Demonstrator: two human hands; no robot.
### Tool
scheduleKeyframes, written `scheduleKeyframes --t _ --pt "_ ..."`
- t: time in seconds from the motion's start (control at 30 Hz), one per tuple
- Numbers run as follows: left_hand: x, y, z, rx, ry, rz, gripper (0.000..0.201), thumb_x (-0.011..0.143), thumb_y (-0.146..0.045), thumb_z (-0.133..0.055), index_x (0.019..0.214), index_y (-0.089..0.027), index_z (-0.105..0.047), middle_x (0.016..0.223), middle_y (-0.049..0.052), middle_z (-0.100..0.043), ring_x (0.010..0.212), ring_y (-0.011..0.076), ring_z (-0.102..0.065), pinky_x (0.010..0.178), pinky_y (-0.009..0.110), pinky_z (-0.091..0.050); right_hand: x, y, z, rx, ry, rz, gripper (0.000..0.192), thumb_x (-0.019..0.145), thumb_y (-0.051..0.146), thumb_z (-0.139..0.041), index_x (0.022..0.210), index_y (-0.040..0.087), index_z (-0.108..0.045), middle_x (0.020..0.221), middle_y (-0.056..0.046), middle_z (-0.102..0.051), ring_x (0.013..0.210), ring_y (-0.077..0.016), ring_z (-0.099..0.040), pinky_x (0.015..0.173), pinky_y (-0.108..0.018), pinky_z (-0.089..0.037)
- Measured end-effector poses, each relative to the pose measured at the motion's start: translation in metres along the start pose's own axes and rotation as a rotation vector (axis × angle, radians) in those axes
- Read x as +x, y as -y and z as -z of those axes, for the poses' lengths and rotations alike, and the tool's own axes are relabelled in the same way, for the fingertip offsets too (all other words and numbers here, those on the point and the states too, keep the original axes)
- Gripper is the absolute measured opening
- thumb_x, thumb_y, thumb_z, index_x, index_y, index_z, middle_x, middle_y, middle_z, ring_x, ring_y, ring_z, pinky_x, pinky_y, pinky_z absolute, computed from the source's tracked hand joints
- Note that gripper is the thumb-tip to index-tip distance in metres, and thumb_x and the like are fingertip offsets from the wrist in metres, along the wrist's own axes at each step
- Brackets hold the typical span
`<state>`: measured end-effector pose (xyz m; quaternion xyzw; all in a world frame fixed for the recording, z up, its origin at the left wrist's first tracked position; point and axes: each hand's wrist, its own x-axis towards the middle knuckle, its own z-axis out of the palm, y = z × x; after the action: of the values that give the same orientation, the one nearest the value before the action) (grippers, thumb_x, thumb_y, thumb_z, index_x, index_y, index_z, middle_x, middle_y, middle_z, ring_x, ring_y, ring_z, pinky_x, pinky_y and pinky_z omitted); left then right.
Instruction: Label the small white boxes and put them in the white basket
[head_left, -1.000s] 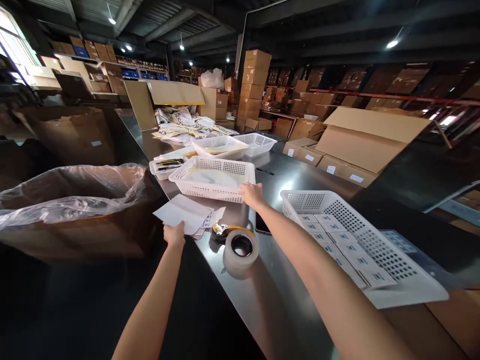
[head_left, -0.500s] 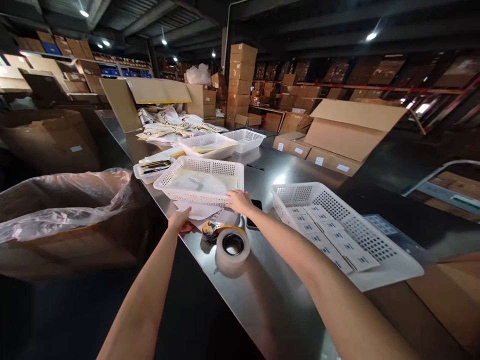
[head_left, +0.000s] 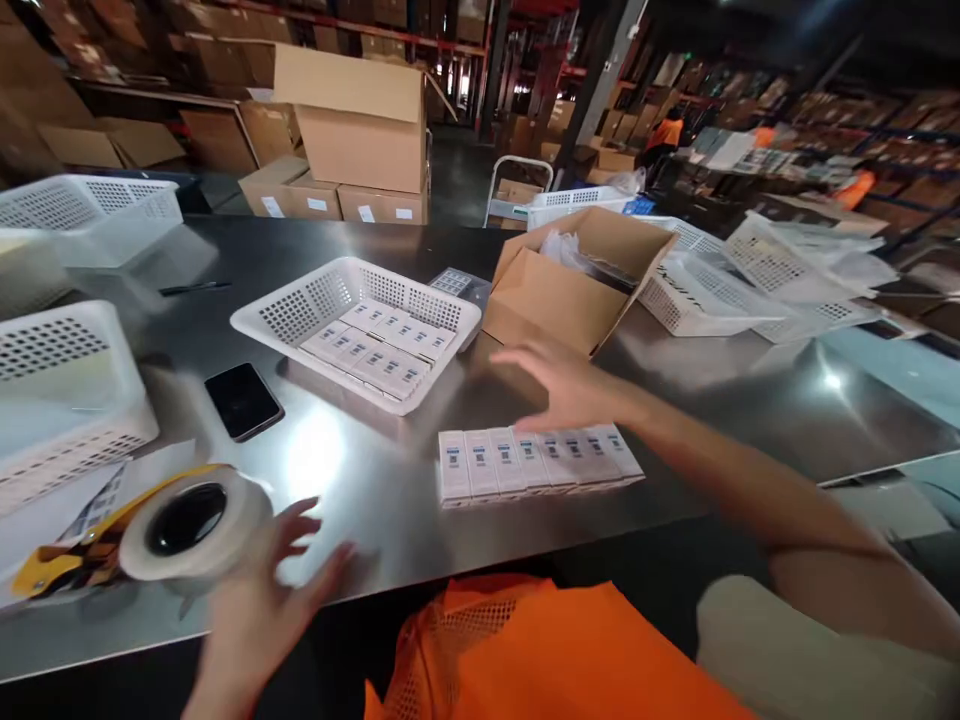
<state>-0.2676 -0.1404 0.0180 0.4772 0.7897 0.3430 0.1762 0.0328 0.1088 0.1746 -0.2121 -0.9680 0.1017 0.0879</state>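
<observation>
My left hand (head_left: 274, 590) is over the table's near edge beside a roll of clear tape (head_left: 191, 525), fingers spread and holding nothing. Above and behind a row of several small white boxes (head_left: 499, 465) is my right hand (head_left: 566, 385), open, thumb and fingers apart; whether it touches the boxes I cannot tell. More such boxes (head_left: 386, 345) lie in two rows inside a white perforated basket (head_left: 307, 310) in the middle of the table. Both hands are slightly blurred.
A black phone (head_left: 242, 401) lies left of the basket. A yellow tape dispenser (head_left: 71, 565) is behind the tape roll. Another white basket (head_left: 75, 390) stands at the left, and an open cardboard box (head_left: 551, 300) at the right. A pen (head_left: 195, 287) rests farther back.
The view has swung right. My hands have left the left-hand basket and the paper beneath it. My right hand is now over the row of white boxes, which has come into view.
</observation>
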Motion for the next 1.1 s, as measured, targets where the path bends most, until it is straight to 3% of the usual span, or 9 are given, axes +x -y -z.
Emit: scheduleKeyframes --t 0.07,0.13,0.2,0.3,0.5,0.63,0.83,0.97,1.1 --pt "0.012 -0.026 -0.033 -0.016 0.179 -0.210 0.086 0.065 -0.051 -0.079 0.138 -0.018 -0.047 0.138 0.016 -0.057 0.123 0.0376 -0.057 0.094 0.052 -0.055 -0.032 -0.001 -0.034 -0.001 0.127 -0.059 0.092 0.070 0.056 -0.076 0.146 0.019 -0.039 0.144 -0.017 -0.046 0.133 -0.0372 -0.042 0.108 -0.054 -0.037" --pt "0.034 -0.050 -0.067 -0.072 0.323 -0.365 0.109 0.051 -0.041 -0.087 0.144 -0.011 -0.038 0.154 0.024 -0.035 0.144 0.0458 -0.027 0.113 0.064 -0.031 -0.043 0.004 -0.076 0.018 0.171 -0.082 0.106 0.067 0.064 -0.074 0.151 0.015 -0.031 0.152 -0.020 -0.039 0.140 -0.0402 -0.034 0.110 -0.057 -0.032" --pt "0.055 -0.067 -0.095 -0.083 0.379 -0.388 0.117 0.041 -0.038 -0.091 0.142 -0.012 -0.039 0.151 0.024 -0.039 0.144 0.0465 -0.026 0.116 0.064 -0.027 -0.039 0.010 -0.113 0.035 0.170 -0.095 0.115 0.065 0.069 -0.071 0.153 0.013 -0.024 0.155 -0.022 -0.034 0.141 -0.0428 -0.031 0.111 -0.059 -0.028" --pt "0.065 -0.083 -0.118 -0.092 0.394 -0.355 0.116 0.041 -0.035 -0.091 0.141 -0.008 -0.038 0.143 0.025 -0.046 0.135 0.0458 -0.040 0.114 0.060 -0.032 -0.032 0.009 -0.143 0.060 0.135 -0.096 0.112 0.062 0.068 -0.072 0.150 0.013 -0.030 0.146 -0.022 -0.046 0.130 -0.0434 -0.045 0.107 -0.059 -0.032" --pt "0.030 -0.111 -0.162 -0.203 0.392 -0.286 0.129 0.044 -0.034 -0.090 0.150 -0.011 -0.020 0.148 0.025 -0.038 0.137 0.0457 -0.036 0.114 0.062 -0.029 -0.067 -0.033 -0.131 0.104 0.125 -0.079 0.107 0.054 0.056 -0.080 0.145 0.016 -0.039 0.136 -0.018 -0.056 0.121 -0.0383 -0.053 0.102 -0.054 -0.037" --pt "0.015 -0.120 -0.184 -0.388 0.429 -0.275 0.139 0.045 -0.034 -0.090 0.154 -0.018 -0.005 0.147 0.020 -0.041 0.138 0.0387 -0.040 0.116 0.058 -0.029 -0.101 -0.060 -0.117 0.122 0.160 -0.135 0.110 0.058 0.057 -0.077 0.149 0.014 -0.032 0.146 -0.021 -0.047 0.133 -0.0378 -0.044 0.112 -0.060 -0.021" --pt "0.016 -0.105 -0.162 -0.569 0.405 -0.225 0.132 0.063 -0.062 -0.076 0.152 -0.024 0.014 0.156 0.020 -0.028 0.142 0.0299 -0.037 0.114 0.046 -0.036 -0.108 -0.058 -0.119 0.138 0.158 -0.159 0.110 0.060 0.058 -0.076 0.149 0.012 -0.033 0.148 -0.021 -0.045 0.139 -0.0366 -0.038 0.116 -0.062 0.005" --pt "0.020 -0.102 -0.157 -0.461 0.375 -0.176 0.136 0.056 -0.045 -0.086 0.154 -0.023 0.007 0.153 0.020 -0.032 0.142 0.0344 -0.034 0.117 0.054 -0.027 -0.094 -0.040 -0.125 0.175 0.137 -0.097 0.114 0.062 0.059 -0.075 0.153 0.013 -0.025 0.149 -0.021 -0.045 0.138 -0.0374 -0.039 0.115 -0.063 0.009" --pt "0.018 -0.110 -0.168 -0.328 0.391 -0.182 0.136 0.051 -0.031 -0.089 0.154 -0.021 -0.001 0.151 0.021 -0.034 0.142 0.0389 -0.033 0.116 0.059 -0.025 -0.107 -0.049 -0.111 0.142 0.113 -0.133 0.120 0.065 0.064 -0.071 0.157 0.014 -0.011 0.158 -0.021 -0.030 0.147 -0.0398 -0.022 0.112 -0.069 0.010"
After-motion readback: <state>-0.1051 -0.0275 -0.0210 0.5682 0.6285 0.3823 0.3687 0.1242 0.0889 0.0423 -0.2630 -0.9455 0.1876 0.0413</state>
